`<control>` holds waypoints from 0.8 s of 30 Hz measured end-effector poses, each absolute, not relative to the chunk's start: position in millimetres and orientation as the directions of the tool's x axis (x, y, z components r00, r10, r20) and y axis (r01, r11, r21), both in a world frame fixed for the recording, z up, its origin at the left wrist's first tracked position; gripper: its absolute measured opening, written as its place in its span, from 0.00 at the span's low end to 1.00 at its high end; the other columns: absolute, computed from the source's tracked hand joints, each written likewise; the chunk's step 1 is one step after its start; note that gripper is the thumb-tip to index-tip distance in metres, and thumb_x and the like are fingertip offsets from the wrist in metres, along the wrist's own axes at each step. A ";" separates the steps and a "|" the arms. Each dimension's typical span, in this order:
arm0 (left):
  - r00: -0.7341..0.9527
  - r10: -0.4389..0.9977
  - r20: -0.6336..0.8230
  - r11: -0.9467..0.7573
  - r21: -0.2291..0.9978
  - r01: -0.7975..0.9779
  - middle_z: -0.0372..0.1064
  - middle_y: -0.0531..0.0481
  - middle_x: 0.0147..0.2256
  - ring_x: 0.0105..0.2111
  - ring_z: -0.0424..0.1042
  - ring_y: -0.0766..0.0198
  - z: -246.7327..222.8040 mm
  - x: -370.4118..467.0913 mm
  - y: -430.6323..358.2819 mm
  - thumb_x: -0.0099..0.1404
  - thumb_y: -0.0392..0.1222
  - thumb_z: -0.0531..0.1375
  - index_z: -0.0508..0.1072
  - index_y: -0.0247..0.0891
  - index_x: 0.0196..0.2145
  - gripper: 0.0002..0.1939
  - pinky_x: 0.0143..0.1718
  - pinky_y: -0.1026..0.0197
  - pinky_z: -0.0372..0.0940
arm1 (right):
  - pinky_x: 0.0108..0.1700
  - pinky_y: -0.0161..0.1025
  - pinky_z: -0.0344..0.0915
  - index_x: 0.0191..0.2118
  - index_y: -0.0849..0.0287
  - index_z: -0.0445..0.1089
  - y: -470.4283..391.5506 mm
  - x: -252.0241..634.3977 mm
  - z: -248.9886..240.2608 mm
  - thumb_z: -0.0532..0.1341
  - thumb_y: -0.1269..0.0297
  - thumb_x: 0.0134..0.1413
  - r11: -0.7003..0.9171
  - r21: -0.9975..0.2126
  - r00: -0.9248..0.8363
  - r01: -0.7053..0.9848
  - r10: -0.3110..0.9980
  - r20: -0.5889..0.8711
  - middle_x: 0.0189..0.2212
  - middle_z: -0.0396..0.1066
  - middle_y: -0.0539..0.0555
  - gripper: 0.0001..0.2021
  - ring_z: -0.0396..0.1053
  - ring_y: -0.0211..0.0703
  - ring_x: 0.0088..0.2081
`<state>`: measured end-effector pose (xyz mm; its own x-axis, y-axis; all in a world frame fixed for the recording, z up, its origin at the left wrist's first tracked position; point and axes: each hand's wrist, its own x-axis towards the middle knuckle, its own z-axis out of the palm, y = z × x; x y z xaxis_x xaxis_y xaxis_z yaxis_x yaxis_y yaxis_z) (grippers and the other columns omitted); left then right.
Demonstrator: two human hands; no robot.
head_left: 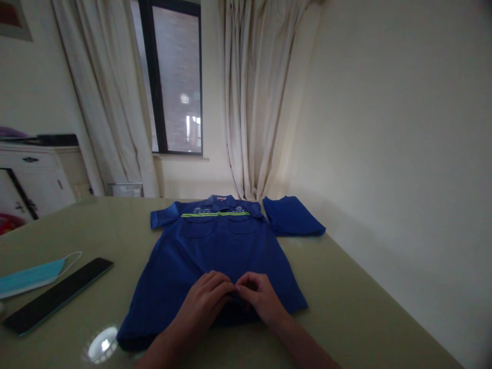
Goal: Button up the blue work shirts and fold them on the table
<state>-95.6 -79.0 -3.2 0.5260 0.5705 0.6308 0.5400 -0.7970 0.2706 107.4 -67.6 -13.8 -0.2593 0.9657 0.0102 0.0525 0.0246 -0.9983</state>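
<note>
A blue short-sleeved work shirt [215, 251] with a yellow-green reflective stripe lies flat on the table, collar away from me. My left hand [205, 302] and my right hand [259, 297] rest together on the shirt's front near its lower hem. Their fingertips meet at the middle and pinch the fabric there. What exactly sits between the fingers is too dark to tell.
A folded blue garment [292, 216] lies to the right of the shirt near the wall. On the left of the pale green table [365, 307] lie a blue face mask [33, 277] and a long black flat object [57, 294]. A white cabinet [34, 177] stands at the left.
</note>
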 end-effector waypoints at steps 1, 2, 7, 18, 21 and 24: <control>0.534 0.553 0.639 -0.805 0.245 0.540 0.75 0.50 0.38 0.38 0.72 0.62 -3.7 -95.8 -78.2 0.74 0.38 0.56 0.75 0.43 0.44 0.07 0.40 0.61 0.68 | 0.24 0.32 0.58 0.29 0.59 0.74 -67.2 106.5 -14.2 0.71 0.48 0.45 0.009 -0.999 -0.262 0.047 0.965 -0.004 0.21 0.64 0.46 0.18 0.60 0.35 0.23; 0.536 0.531 0.656 -0.813 0.215 0.541 0.75 0.51 0.36 0.36 0.71 0.63 -4.4 -96.0 -77.8 0.74 0.38 0.56 0.75 0.43 0.43 0.07 0.38 0.61 0.66 | 0.22 0.32 0.56 0.29 0.59 0.74 -66.7 105.4 -14.5 0.71 0.48 0.44 -0.005 -0.999 -0.260 0.042 0.965 -0.016 0.21 0.64 0.46 0.18 0.59 0.34 0.22; 0.632 0.441 0.637 -0.833 0.028 0.553 0.72 0.51 0.33 0.33 0.67 0.62 -1.3 -96.5 -81.7 0.75 0.38 0.55 0.75 0.42 0.39 0.09 0.36 0.58 0.61 | 0.20 0.32 0.46 0.26 0.60 0.72 -65.2 100.0 -14.8 0.70 0.51 0.42 -0.106 -0.994 -0.194 -0.040 0.976 -0.096 0.16 0.58 0.43 0.16 0.52 0.31 0.19; 0.426 0.731 0.532 -0.681 0.533 0.502 0.72 0.51 0.36 0.35 0.73 0.66 0.4 -90.7 -86.3 0.75 0.44 0.55 0.74 0.40 0.34 0.12 0.39 0.65 0.69 | 0.21 0.33 0.39 0.27 0.60 0.74 -67.7 102.1 -6.7 0.68 0.56 0.38 -0.298 -0.954 -0.216 -0.032 0.934 -0.285 0.16 0.59 0.42 0.12 0.50 0.30 0.18; 0.436 0.726 0.532 -0.687 0.535 0.491 0.72 0.52 0.36 0.35 0.73 0.66 -7.3 -91.8 -83.4 0.72 0.44 0.60 0.73 0.41 0.36 0.07 0.38 0.65 0.69 | 0.22 0.33 0.41 0.27 0.60 0.74 -67.5 101.8 -10.3 0.69 0.56 0.39 -0.285 -0.958 -0.209 -0.008 0.938 -0.278 0.17 0.60 0.43 0.12 0.52 0.30 0.19; 0.434 0.738 0.516 -0.673 0.521 0.525 0.73 0.52 0.37 0.37 0.74 0.65 -11.2 -91.9 -83.6 0.71 0.42 0.61 0.73 0.43 0.41 0.03 0.40 0.65 0.69 | 0.22 0.33 0.45 0.27 0.60 0.74 -66.4 102.3 -12.2 0.70 0.52 0.42 -0.256 -0.966 -0.221 0.038 0.941 -0.258 0.17 0.61 0.44 0.15 0.53 0.31 0.19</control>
<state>-91.9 -83.6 -11.2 0.4338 0.7385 0.5162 0.5253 -0.6728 0.5210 102.3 -66.4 -12.2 -0.2208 0.9406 -0.2579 0.0384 -0.2559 -0.9660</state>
